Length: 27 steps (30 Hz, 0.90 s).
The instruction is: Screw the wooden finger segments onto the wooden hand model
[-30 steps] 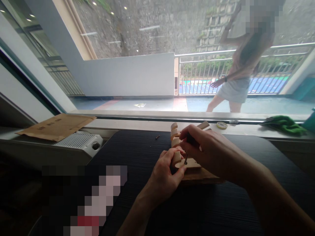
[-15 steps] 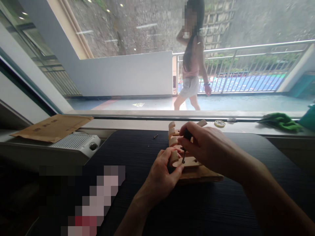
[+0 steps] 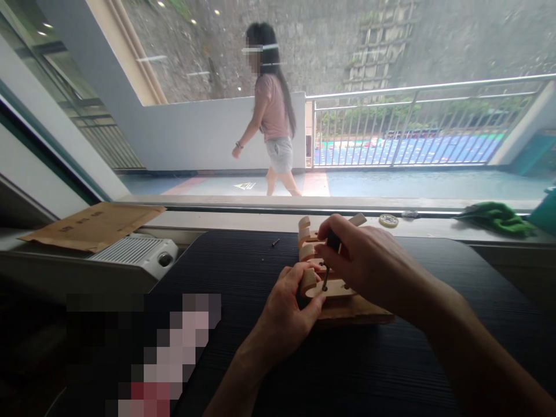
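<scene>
A small wooden assembly (image 3: 336,289) of rounded pale pieces lies on a black table (image 3: 243,272), on top of a flat wooden board (image 3: 360,310). My left hand (image 3: 289,310) is closed around the near left end of the wooden piece. My right hand (image 3: 369,263) is closed on a dark-handled screwdriver (image 3: 330,252), whose tip stands in a hole of the flat wooden part. More curved wooden pieces (image 3: 304,236) show just behind my fingers.
A loose screw (image 3: 274,242) lies on the table left of the wood. A roll of tape (image 3: 388,220) and a green cloth (image 3: 497,217) rest on the window sill. At left are a brown envelope (image 3: 93,223) and a white device (image 3: 136,252). A person (image 3: 271,116) walks outside the window.
The person outside has walked from right to left past the window. My hands stay on the wooden assembly and screwdriver, shifting only slightly.
</scene>
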Motion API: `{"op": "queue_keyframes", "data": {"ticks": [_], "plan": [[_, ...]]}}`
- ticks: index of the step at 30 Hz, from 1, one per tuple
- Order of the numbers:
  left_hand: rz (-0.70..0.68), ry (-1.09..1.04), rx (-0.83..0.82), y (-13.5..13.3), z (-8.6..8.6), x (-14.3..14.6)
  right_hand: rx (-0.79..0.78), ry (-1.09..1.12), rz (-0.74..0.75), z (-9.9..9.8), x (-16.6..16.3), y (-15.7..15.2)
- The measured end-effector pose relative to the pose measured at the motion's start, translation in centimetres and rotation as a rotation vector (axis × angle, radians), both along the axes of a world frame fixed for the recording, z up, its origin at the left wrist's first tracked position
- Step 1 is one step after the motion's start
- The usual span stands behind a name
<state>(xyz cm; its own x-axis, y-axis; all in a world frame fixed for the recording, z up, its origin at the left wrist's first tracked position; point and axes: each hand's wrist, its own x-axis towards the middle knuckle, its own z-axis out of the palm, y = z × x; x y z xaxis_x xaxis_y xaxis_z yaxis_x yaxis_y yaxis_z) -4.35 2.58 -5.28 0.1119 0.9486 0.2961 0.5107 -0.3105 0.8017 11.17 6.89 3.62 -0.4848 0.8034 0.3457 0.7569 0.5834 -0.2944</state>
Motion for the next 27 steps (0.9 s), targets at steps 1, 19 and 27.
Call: {"op": "queue_keyframes", "data": {"ticks": [1,19,27], "plan": [[-0.001,-0.005,0.002,0.0,0.0,0.0,0.011,-0.001,-0.018,-0.1,0.0,0.1],[0.003,0.002,-0.017,0.0,0.1,0.0,-0.038,0.039,0.114,0.7,1.1,0.1],[0.008,-0.005,0.005,-0.2,0.2,0.0,-0.116,0.110,0.162,0.3,0.7,-0.2]]}}
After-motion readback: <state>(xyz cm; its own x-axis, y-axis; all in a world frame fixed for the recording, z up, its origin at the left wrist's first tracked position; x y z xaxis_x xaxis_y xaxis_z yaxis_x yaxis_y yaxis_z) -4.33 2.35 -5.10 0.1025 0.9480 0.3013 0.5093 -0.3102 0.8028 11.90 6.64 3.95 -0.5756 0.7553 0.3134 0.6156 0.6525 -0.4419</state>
